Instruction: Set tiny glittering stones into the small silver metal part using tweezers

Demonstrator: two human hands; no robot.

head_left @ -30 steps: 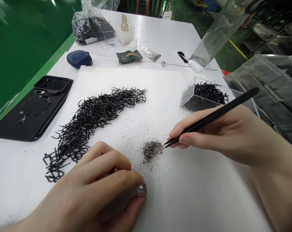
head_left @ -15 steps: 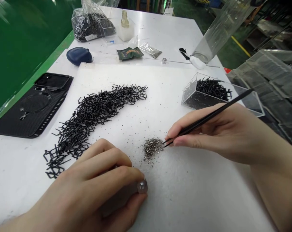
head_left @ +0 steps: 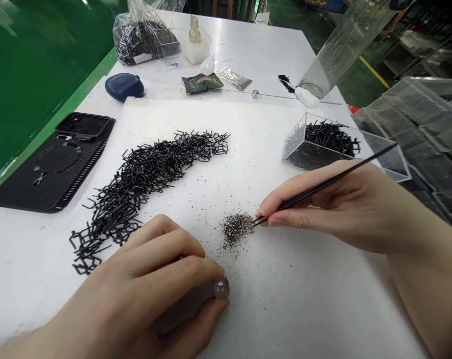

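Note:
My right hand grips a pair of black tweezers, its thumb and fingers closed around them. The tweezer tips touch the right edge of a small pile of tiny glittering grains on the white work surface. Between the thumb and index finger of my left hand is a small, clear greyish cube-like piece. This hand rests on the surface, left of and nearer than the grains. Beyond it lies a long heap of short bent black pieces.
A clear box of black pieces stands at the right. At the left lies a black phone case, with a dark blue rounded object behind it. Farther back are a filled plastic bag, a small bottle and a green packet.
The rear end of the tweezers has dipped slightly, while their tips stay at the grain pile. My left hand still pinches the clear piece, and the whole view has shifted slightly.

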